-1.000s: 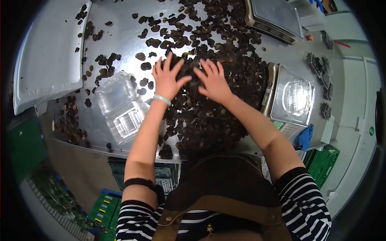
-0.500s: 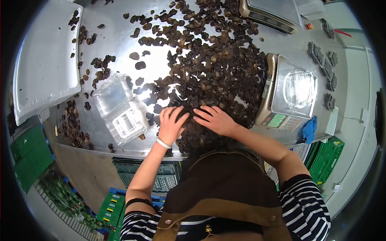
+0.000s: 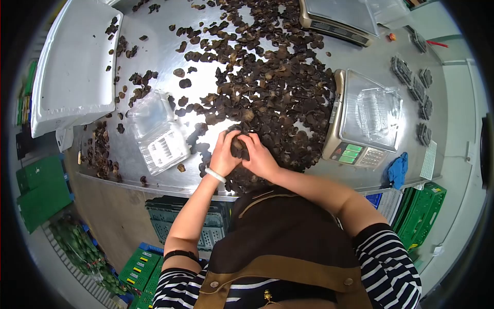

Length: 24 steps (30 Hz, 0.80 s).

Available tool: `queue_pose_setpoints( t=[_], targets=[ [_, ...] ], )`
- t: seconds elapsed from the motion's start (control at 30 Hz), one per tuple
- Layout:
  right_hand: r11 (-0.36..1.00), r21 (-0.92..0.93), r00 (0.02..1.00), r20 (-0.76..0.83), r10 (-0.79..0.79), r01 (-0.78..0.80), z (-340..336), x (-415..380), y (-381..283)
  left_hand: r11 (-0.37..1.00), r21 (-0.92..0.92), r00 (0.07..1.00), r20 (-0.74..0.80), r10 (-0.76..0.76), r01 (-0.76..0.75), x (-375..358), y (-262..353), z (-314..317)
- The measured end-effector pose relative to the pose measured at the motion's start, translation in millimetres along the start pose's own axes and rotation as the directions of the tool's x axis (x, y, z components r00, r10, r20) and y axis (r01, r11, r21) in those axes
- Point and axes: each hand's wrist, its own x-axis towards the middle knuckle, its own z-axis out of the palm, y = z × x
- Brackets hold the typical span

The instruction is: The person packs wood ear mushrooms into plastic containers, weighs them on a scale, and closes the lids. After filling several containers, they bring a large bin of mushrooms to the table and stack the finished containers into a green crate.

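Note:
Dark brown, wrinkled fungus pieces (image 3: 272,92) lie in a dense spread over the middle of the steel table. At the near edge of the spread, my left hand (image 3: 225,154) and my right hand (image 3: 259,156) curve towards each other, fingertips almost meeting. Between them they hold a small clump of the fungus (image 3: 239,147). Left of my hands, an open clear plastic container (image 3: 163,147) rests on the table. A clear container (image 3: 373,110) sits on the scale (image 3: 342,123) to the right.
A white foam box (image 3: 77,72) stands at the left. Another scale (image 3: 339,20) is at the back right. Filled packs (image 3: 411,82) line the right side, near a blue cloth (image 3: 398,170). Green crates (image 3: 423,213) are below the table edge.
My hands have drawn together from a spread position on the fungus and now close around a clump. The view has shifted slightly.

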Motion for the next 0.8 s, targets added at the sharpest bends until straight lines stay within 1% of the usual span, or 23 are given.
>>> queue_pose_setpoints(
  t=[0.03,0.07,0.1,0.17,0.2,0.23,0.3,0.33,0.37,0.4,0.47,0.5,0.57,0.6,0.63,0.67,0.7,0.73,0.77,0.8],
  targets=[
    [0.995,0.089,0.999,0.001,0.04,-0.04,0,-5,0,0.999,-0.032,1.0,-0.025,-0.01,0.009,-4,2,2],
    [0.992,0.127,0.999,-0.033,0.001,0.003,-6,-9,-2,0.997,-0.073,0.999,-0.049,-0.003,0.0,-7,11,1],
    [0.988,0.15,0.998,-0.048,-0.028,0.035,-13,-13,-6,0.989,-0.142,0.997,-0.057,-0.045,0.037,-9,27,-1],
    [0.977,0.192,0.992,-0.099,-0.076,0.094,-32,-21,-13,0.992,-0.129,0.996,-0.082,-0.025,0.015,-8,52,1],
    [0.976,0.206,0.995,-0.088,-0.047,0.064,-48,-26,-17,0.991,-0.136,0.996,-0.087,-0.027,0.015,-4,66,4],
    [0.969,0.217,0.985,-0.145,-0.088,0.118,-60,-30,-16,0.99,-0.144,0.996,-0.089,-0.002,-0.011,3,78,8],
    [0.962,0.18,0.952,-0.266,-0.154,0.206,-94,-39,-12,0.986,-0.112,0.986,-0.125,0.112,-0.126,20,113,19],
    [0.967,0.153,0.94,-0.306,-0.147,0.201,-116,-45,-10,0.98,-0.103,0.983,-0.096,0.158,-0.167,31,128,27],
    [0.972,0.128,0.928,-0.342,-0.145,0.199,-137,-53,-6,0.97,-0.11,0.972,-0.117,0.204,-0.217,42,152,36],
    [0.973,0.104,0.91,-0.387,-0.15,0.205,-158,-58,3,0.955,-0.135,0.963,-0.093,0.251,-0.262,55,173,47],
    [0.987,0.069,0.876,-0.473,-0.095,0.145,-199,-73,19,0.923,-0.172,0.939,-0.061,0.339,-0.344,85,207,77],
    [0.992,0.038,0.851,-0.519,-0.083,0.119,-221,-79,29,0.873,-0.16,0.887,-0.106,0.449,-0.461,102,223,97],
    [0.988,-0.103,0.766,-0.623,-0.157,0.119,-265,-88,49,0.822,-0.194,0.844,-0.105,0.525,-0.535,130,260,131],
    [0.994,-0.053,0.736,-0.668,-0.106,0.095,-281,-93,57,0.822,-0.256,0.857,-0.054,0.513,-0.508,143,275,146],
    [0.998,0.032,0.729,-0.685,-0.022,0.061,-297,-98,63,0.821,-0.317,0.866,-0.002,0.5,-0.474,156,288,161],
    [0.999,-0.027,0.702,-0.711,-0.043,0.034,-308,-99,81,0.805,-0.309,0.844,0.011,0.536,-0.507,167,295,177],
    [0.997,-0.082,0.676,-0.734,-0.063,0.004,-314,-99,103,0.816,-0.315,0.844,0.077,0.531,-0.484,178,299,191],
    [0.999,-0.004,0.704,-0.71,0.022,-0.035,-316,-100,122,0.813,-0.257,0.819,0.117,0.562,-0.522,190,292,209],
    [0.994,-0.029,0.758,-0.649,0.062,-0.106,-321,-103,133,0.803,-0.195,0.791,0.153,0.593,-0.564,202,286,224],
    [0.983,-0.065,0.805,-0.585,0.1,-0.17,-325,-109,140,0.828,-0.006,0.799,0.259,0.543,-0.561,203,288,226]
  ],
)
